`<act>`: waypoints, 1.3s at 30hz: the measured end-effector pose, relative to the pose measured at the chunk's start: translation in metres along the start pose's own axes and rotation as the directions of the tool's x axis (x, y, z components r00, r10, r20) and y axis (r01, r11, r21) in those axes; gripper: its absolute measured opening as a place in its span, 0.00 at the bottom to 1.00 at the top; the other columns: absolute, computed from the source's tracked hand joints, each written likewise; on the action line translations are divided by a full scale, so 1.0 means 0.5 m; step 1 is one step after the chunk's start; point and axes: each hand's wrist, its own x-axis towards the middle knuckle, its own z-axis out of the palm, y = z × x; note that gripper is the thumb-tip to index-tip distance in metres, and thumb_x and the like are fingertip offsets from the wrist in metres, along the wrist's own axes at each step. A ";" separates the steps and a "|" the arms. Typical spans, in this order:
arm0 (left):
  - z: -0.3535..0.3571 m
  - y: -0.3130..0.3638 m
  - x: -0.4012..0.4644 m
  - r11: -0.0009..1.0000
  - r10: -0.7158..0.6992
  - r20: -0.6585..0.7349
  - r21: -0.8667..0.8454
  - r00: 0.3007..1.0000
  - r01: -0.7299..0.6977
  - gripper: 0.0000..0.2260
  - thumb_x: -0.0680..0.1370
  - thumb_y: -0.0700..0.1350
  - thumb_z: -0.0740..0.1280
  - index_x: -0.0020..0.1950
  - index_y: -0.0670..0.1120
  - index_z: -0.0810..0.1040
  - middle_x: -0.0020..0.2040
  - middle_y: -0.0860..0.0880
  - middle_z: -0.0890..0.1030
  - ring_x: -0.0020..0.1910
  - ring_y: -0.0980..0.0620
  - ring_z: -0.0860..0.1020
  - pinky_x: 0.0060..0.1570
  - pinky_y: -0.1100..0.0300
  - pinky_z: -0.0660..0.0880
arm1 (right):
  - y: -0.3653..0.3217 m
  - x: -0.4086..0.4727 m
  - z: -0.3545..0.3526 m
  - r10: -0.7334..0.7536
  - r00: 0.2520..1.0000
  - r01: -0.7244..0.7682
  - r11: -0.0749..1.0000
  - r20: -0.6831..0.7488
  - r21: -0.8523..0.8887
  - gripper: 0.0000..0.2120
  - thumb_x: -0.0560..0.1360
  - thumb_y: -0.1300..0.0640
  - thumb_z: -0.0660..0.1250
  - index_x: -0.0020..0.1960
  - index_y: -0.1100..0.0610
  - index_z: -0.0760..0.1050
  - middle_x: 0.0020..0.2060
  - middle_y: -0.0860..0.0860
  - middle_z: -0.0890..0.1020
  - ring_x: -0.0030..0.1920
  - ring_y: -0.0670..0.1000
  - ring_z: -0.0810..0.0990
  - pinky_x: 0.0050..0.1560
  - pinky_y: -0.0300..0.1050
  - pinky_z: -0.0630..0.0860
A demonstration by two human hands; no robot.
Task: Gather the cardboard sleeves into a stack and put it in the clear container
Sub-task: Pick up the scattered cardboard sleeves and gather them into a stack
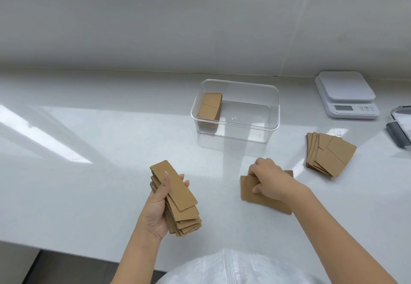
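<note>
4 sleeve grps (175, 199), 1 clear container (272, 110), 1 scale (347, 93), 2 hands (155, 208).

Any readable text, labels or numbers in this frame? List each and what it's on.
None can be read.
Kitchen scale: its display shows nothing readable; the small round button icons beside it are too small and blurred to make out.
Cardboard sleeves and clear container: no print visible.
</note>
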 end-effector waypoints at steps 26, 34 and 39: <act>0.131 -0.006 -0.031 0.976 -0.075 0.296 0.216 0.952 0.010 0.39 0.54 0.61 0.78 0.61 0.45 0.78 0.54 0.38 0.83 0.49 0.40 0.83 0.39 0.44 0.81 | -0.142 -0.051 -0.063 0.284 0.942 0.160 0.082 -0.177 0.984 0.09 0.72 0.64 0.70 0.51 0.58 0.75 0.43 0.56 0.84 0.42 0.53 0.82 0.47 0.48 0.80; 0.165 0.005 -0.045 0.957 -0.003 0.350 0.274 0.937 -0.099 0.19 0.70 0.43 0.68 0.60 0.42 0.77 0.51 0.39 0.84 0.48 0.43 0.83 0.42 0.49 0.80 | -0.171 -0.067 -0.064 0.362 0.913 0.213 -0.028 -0.189 0.977 0.16 0.68 0.66 0.73 0.54 0.57 0.77 0.38 0.53 0.81 0.40 0.52 0.81 0.44 0.47 0.80; 0.172 -0.006 -0.044 0.950 -0.017 0.388 0.294 0.921 -0.106 0.17 0.68 0.44 0.73 0.56 0.46 0.81 0.53 0.38 0.83 0.51 0.40 0.81 0.51 0.42 0.78 | -0.183 -0.075 -0.049 0.393 0.894 0.205 0.070 -0.216 0.976 0.14 0.66 0.59 0.76 0.50 0.49 0.79 0.41 0.49 0.82 0.43 0.50 0.82 0.46 0.48 0.80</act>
